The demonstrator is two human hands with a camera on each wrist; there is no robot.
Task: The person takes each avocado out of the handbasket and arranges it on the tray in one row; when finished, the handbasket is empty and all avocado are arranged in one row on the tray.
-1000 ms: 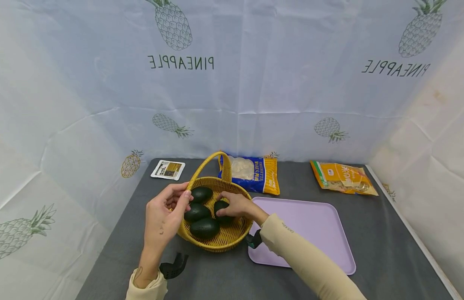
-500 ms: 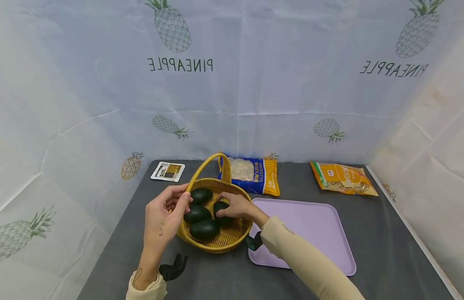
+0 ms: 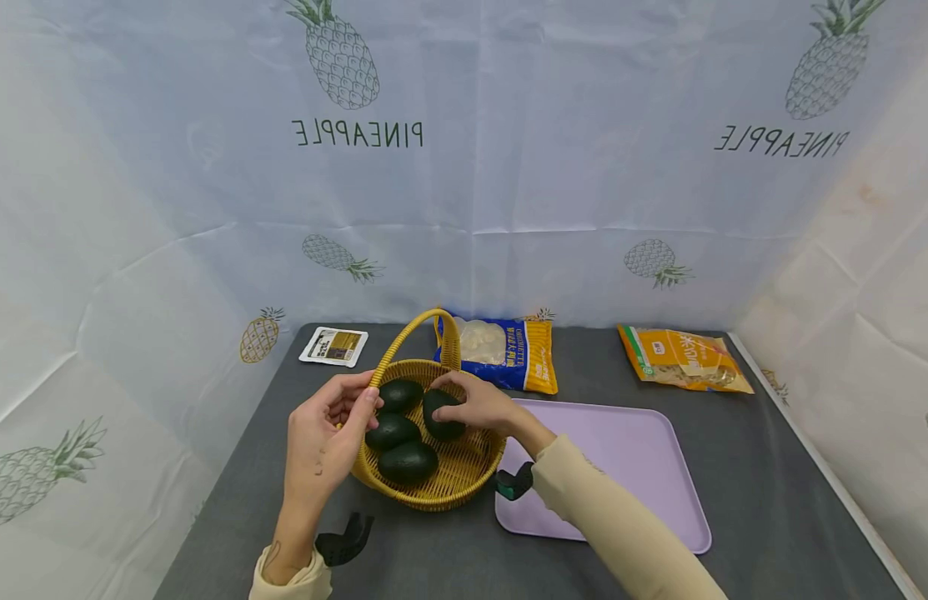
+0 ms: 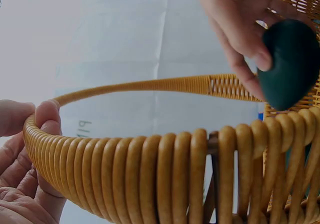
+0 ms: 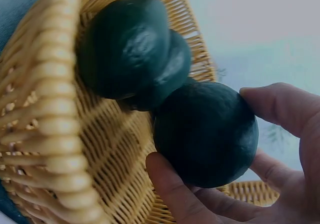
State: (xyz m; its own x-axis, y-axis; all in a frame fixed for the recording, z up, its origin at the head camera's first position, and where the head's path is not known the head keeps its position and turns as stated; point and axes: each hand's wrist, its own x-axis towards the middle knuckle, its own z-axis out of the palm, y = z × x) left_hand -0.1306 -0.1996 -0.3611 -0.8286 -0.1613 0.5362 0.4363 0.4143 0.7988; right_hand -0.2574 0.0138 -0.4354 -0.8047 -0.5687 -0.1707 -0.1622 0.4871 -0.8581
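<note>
A yellow wicker basket [image 3: 456, 483] stands on the dark table, its arched handle [image 3: 403, 335] rising over it. My left hand [image 3: 328, 437] grips that handle on its left side; the left wrist view shows thumb and fingers pinching the handle [image 4: 100, 149]. Over the basket's right part, my right hand [image 3: 482, 404] holds a dark green avocado [image 3: 443, 415] between thumb and fingers. In the right wrist view this avocado [image 5: 207, 134] is raised toward the camera, the fingers around its side. Three other avocados lie in the basket's left half, the nearest avocado [image 3: 408, 463] at the front.
A lilac tray [image 3: 614, 467] lies right of the basket, partly under my right forearm. Behind the basket is a blue and yellow pasta bag [image 3: 509, 354]. An orange bag [image 3: 684, 360] lies at the back right, a small white packet [image 3: 333, 346] at the back left.
My right hand has lifted the avocado a little from the basket's bottom and shifted it slightly up in the head view. The left hand keeps its hold on the handle.
</note>
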